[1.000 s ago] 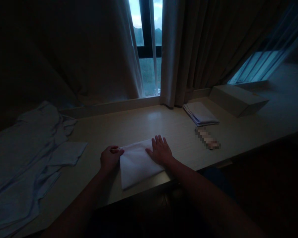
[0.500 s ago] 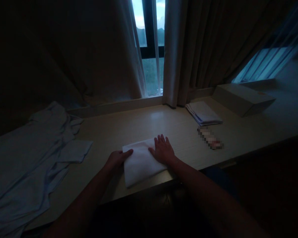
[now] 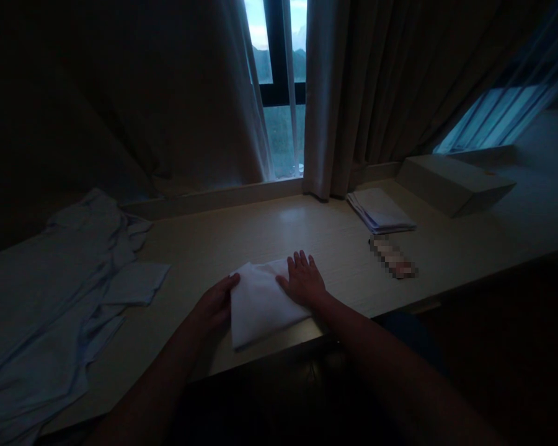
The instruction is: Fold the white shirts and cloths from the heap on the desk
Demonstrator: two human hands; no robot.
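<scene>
Head view, folded white cloth [image 3: 265, 310]: smooth fabric in a rough rectangle, lying near the front edge of the pale, faintly grained desk [image 3: 199, 241]; far edge slightly rumpled.
Left hand [image 3: 217, 302]: at the cloth's 10 o'clock corner, thumb on top, other fingers mostly hidden at the side; they grasp the edge.
Right hand [image 3: 303, 280]: palm down on the cloth's 2 o'clock part, fingers released and spread.
Loose heap of pale, creased fabric [image 3: 51, 297]: 9 o'clock from the cloth, layered, with a flat flap reaching toward it.
Square stack of folded pale cloth [image 3: 382, 210]: 2 o'clock, layered edges showing.
Oblong pixelated item [image 3: 393, 257]: between 2 and 3 o'clock, near the stack; its material and any writing are obscured.
Pale rectangular box [image 3: 456, 183]: 2 o'clock, beyond the stack; faint mark on top, unreadable.
Dark-framed window [image 3: 279, 93]: 12 o'clock, between heavy pleated curtains [image 3: 328, 105].
</scene>
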